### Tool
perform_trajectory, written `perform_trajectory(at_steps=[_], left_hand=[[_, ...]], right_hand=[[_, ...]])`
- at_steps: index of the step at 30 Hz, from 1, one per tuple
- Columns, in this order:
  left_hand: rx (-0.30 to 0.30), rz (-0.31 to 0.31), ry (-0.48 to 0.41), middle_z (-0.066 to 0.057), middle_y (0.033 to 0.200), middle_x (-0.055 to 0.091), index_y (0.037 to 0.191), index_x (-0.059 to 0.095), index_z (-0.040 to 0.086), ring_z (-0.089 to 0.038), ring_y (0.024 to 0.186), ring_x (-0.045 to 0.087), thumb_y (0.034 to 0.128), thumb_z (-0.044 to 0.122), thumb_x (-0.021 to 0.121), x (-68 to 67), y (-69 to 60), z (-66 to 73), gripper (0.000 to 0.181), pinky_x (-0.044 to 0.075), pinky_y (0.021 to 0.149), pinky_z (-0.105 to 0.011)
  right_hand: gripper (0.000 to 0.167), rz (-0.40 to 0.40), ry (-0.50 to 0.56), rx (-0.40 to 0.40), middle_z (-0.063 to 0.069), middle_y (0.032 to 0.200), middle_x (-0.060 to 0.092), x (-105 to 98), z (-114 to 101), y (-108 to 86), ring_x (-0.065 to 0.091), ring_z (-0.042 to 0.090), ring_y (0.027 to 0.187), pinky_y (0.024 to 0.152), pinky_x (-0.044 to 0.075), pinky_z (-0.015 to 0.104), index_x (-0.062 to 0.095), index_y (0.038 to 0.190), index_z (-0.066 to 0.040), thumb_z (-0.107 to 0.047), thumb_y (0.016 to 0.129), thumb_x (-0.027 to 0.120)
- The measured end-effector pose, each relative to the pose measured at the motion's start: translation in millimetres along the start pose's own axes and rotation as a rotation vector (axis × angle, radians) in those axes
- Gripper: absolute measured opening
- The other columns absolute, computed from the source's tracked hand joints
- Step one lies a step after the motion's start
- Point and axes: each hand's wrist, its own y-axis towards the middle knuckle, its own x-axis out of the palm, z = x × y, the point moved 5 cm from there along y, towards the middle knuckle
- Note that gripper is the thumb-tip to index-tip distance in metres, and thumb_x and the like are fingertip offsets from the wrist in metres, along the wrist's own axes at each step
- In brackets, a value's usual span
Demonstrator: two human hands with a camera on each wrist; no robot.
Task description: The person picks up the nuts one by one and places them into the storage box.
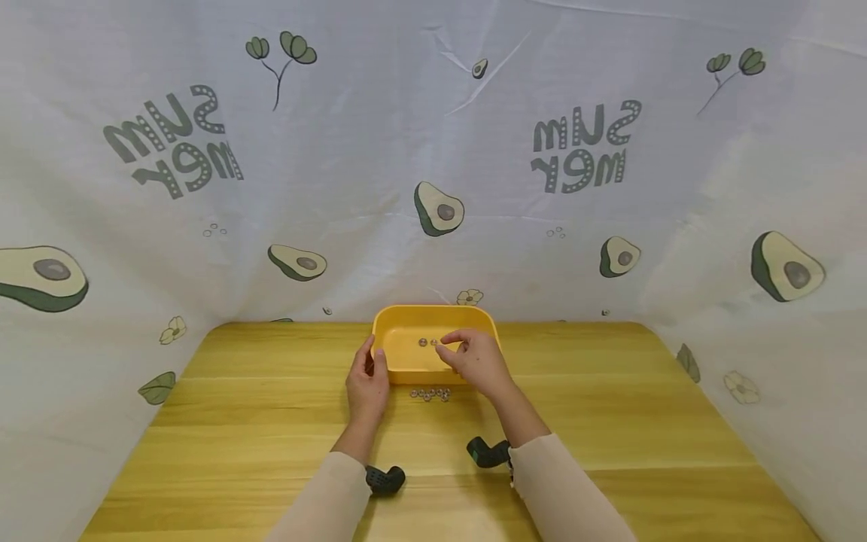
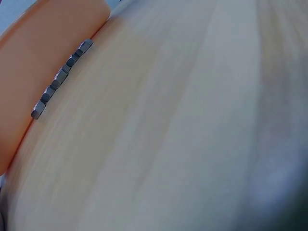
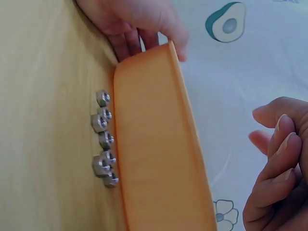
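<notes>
Logging nuts [image 3: 104, 140]: row just right of L hand [image 1: 368, 385], outside tray [image 1: 406, 377]; 2 inside, just left of R hand [image 1: 479, 363]. R thumb/index apart, nothing seen betw.; L grips tray. Prob. light, hard, slippery; we'd pinch across flats.

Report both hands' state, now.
Left hand: holding the yellow tray by its side.
Right hand: open over the tray, holding nothing visible.

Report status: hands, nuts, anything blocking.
Left hand grips tray. Right hand over tray, fingertips parted. Two nuts visible inside, seven in front. No obstruction seen.
</notes>
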Motion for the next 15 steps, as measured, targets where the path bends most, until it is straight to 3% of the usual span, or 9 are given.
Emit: perform_trajectory(at_steps=[7, 15], left_hand=[[0.007, 0.004, 0.014, -0.015, 0.148, 0.058, 0.146, 0.056, 0.017, -0.034, 0.136, 0.056, 0.1054, 0.026, 0.056, -1.4, -1.7, 1.2, 0.042, 0.047, 0.113, -0.05], [0.009, -0.011, 0.02, -0.014, 0.149, 0.057, 0.148, 0.055, 0.017, -0.033, 0.138, 0.055, 0.1057, 0.027, 0.056, -0.9, -2.6, 1.1, 0.043, 0.046, 0.114, -0.049]], right_hand=[[0.018, 0.014, 0.031, 0.049, 0.001, 0.055, 0.053, 0.9, 12.0, -26.8, 0.042, 0.016, 0.045, 0.044, 0.033, 0.024, 0.076, 0.105, -0.013, -0.026, 0.092, 0.076], [0.012, 0.006, 0.108, 0.086, 0.0, 0.058, 0.054, 10.1, 33.5, -42.4, 0.044, 0.012, 0.048, 0.044, 0.035, 0.022, 0.076, 0.095, -0.008, -0.02, 0.093, 0.076]])
